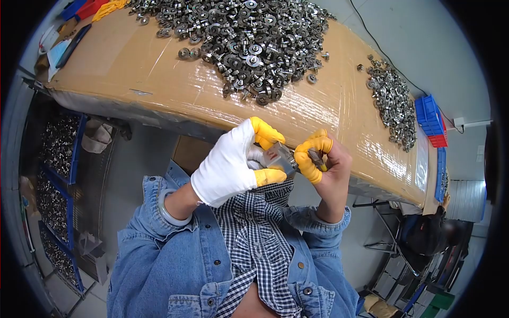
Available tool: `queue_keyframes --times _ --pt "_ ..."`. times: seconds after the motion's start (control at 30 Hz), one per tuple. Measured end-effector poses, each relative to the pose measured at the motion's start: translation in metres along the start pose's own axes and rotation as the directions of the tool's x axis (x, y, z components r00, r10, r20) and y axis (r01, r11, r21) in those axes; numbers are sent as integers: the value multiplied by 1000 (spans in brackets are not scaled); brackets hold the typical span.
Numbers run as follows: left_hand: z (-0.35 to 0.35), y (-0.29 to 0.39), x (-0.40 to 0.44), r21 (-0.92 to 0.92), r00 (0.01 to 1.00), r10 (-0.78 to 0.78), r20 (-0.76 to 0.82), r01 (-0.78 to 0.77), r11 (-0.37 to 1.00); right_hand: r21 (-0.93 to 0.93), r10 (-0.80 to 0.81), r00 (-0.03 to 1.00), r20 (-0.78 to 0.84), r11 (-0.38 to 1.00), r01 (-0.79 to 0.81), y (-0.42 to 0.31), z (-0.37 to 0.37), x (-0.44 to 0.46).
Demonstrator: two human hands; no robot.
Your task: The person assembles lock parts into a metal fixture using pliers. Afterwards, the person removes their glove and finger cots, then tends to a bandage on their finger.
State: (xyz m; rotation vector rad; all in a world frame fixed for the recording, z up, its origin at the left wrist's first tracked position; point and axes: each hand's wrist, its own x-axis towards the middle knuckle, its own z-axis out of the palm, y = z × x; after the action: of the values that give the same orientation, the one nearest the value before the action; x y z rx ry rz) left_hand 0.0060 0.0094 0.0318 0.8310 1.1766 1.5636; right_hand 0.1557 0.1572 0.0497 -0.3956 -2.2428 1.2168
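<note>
Beside the film-wrapped tabletop [132, 74] heaped with disc-shaped metal parts [249, 47], the gloved left hand [225, 164] curled half-closed around a metal block [278, 157], probably best kept steady, while the right hand [326, 159] tightly pinched a small dark piece [316, 157] beside it.

The left hand [227, 161] wears a white glove [220, 175] with yellow fingers [268, 131]; the right hand [333, 165], yellow finger covers [306, 161]. The block [275, 157] is grey with a red mark [273, 154] (too small to read), the piece [316, 157] in the right hand dark brown. The shirt [257, 238] is checked dark and white, the jacket [159, 265] blue. The metal parts [254, 47] are silver and dark grey, the table [154, 82] tan.
</note>
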Motion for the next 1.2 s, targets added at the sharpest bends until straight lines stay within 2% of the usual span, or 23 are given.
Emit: queue_keyframes --times 0.1,0.2,0.23,0.33,0.37,0.47,0.6,1.13,1.2 --pt "-2 -3 -1 63 999 38 3 -38 997 16 12 1000 -1 1000 -12 -6 1 0" --pt "-5 -6 -1 85 991 132 35 -135 987 -127 -102 995 -5 987 101 -19 0 -1" --pt "-7 -7 -4 74 990 132 46 -135 988 -187 -200 980 -4 963 196 -17 0 -2" --pt "-13 -16 3 20 917 380 124 -385 923 -516 -430 901 59 759 397 -40 0 -8" --pt "-16 -16 4 -57 906 394 154 -390 919 -593 -492 867 75 678 436 -43 1 -12" --pt "-17 -17 4 -122 909 376 180 -359 925 -646 -563 819 109 586 489 -41 3 -18" --pt "-15 -22 6 -293 920 349 179 -289 911 -607 -584 794 166 574 549 -42 -1 -15" --pt "-14 -27 10 -424 914 323 245 -198 884 -639 -556 820 139 582 503 -39 -2 -22" --pt "-9 -20 6 -439 966 195 168 -103 892 -525 -529 848 42 710 469 -35 -6 -15"
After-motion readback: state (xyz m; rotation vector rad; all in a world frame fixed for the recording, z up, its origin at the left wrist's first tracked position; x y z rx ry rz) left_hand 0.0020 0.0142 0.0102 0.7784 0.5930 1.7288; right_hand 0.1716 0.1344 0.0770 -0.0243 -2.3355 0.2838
